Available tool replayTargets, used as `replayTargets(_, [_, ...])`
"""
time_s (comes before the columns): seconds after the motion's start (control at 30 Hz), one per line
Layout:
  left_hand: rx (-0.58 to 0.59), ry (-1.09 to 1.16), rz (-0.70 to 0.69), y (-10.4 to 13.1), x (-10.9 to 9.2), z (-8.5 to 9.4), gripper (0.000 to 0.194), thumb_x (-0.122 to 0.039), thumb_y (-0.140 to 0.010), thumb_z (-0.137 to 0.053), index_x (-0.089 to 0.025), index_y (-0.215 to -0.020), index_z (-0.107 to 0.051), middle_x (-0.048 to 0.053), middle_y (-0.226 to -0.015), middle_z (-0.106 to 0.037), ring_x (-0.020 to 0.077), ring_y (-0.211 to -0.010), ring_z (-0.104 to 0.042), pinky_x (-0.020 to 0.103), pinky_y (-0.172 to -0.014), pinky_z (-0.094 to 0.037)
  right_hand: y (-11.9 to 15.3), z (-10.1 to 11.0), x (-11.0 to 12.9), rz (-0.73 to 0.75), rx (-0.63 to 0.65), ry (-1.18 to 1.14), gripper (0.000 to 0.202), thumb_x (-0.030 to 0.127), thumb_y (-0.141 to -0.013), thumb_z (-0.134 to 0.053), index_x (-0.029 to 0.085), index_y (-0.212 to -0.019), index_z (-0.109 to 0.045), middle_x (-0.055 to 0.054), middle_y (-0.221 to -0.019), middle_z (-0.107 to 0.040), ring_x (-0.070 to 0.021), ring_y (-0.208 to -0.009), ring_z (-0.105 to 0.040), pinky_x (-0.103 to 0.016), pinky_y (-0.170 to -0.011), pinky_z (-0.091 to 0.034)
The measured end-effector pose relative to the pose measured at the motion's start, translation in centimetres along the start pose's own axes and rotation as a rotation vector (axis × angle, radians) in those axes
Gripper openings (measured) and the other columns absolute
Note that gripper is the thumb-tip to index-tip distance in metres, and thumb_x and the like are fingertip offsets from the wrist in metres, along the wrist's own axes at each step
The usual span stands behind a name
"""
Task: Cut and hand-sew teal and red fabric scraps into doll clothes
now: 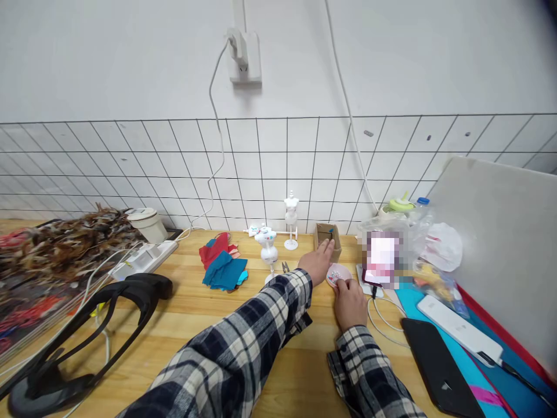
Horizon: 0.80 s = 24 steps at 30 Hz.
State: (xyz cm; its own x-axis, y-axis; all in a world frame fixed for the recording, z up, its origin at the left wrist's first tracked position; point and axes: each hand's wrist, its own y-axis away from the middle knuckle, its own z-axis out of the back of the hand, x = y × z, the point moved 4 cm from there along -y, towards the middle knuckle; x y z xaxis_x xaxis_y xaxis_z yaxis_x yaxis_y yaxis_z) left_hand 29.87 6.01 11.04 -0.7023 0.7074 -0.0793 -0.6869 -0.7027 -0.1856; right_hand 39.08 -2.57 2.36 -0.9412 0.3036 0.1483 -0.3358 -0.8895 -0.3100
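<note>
My left hand (317,262) reaches forward with its fingers stretched over the front of a small open cardboard box (337,251). Nothing shows in that hand. A shallow pink dish (347,270) holding small colourful bits, perhaps pins, sits just right of it. The fingers of my right hand (350,304) are curled at the dish's near right rim, with the fingertips partly hidden. Left of the box stands a small white dress-form mannequin (291,216). A second white mannequin (268,253), dotted with colourful specks, stands nearer; my left sleeve partly covers its base.
Red cloth (215,249) and teal cloth (225,270) lie left of the mannequins, with small scissors (285,267) nearby. A lit phone (381,258) with cables stands right. A black phone (439,366), white power bank (459,330) and black headset strap (130,325) flank the workspace.
</note>
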Motion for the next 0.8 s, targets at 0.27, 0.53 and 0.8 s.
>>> replayTargets(0.27, [0.02,-0.045,0.022,-0.3,0.2,-0.3,0.04,-0.022,-0.095,-0.041,-0.023,-0.135,-0.042,0.012,-0.117,-0.053,0.0251,-0.109,-0.055,0.037,-0.086,-0.046,0.1,-0.4,-0.6,-0.016,-0.012,-0.003,0.027,0.023,-0.096,-0.04,0.018,-0.109,-0.063,-0.013,-0.103,-0.056,-0.0239,-0.094,-0.051,-0.033,-0.073,-0.036])
replayTargets(0.53, [0.067,-0.06,0.202,-1.8,2.7,0.8,0.03,-0.025,-0.095,-0.04,-0.012,-0.111,-0.061,0.018,-0.111,-0.06,0.027,-0.095,-0.062,0.037,-0.072,-0.046,-0.1,-0.8,-0.5,-0.028,-0.043,-0.02,0.026,0.024,-0.097,-0.039,0.019,-0.108,-0.062,-0.011,-0.104,-0.057,-0.0235,-0.095,-0.051,-0.032,-0.073,-0.035])
replayTargets(0.8, [0.091,-0.072,0.121,1.8,1.6,2.2,0.025,-0.024,-0.093,-0.044,-0.015,-0.089,-0.067,0.014,-0.088,-0.069,0.029,-0.095,-0.061,0.044,-0.083,-0.041,-0.8,-1.4,-0.8,-0.059,-0.037,-0.057,0.026,0.022,-0.096,-0.041,0.018,-0.109,-0.063,-0.012,-0.108,-0.059,-0.0239,-0.098,-0.052,-0.033,-0.075,-0.035])
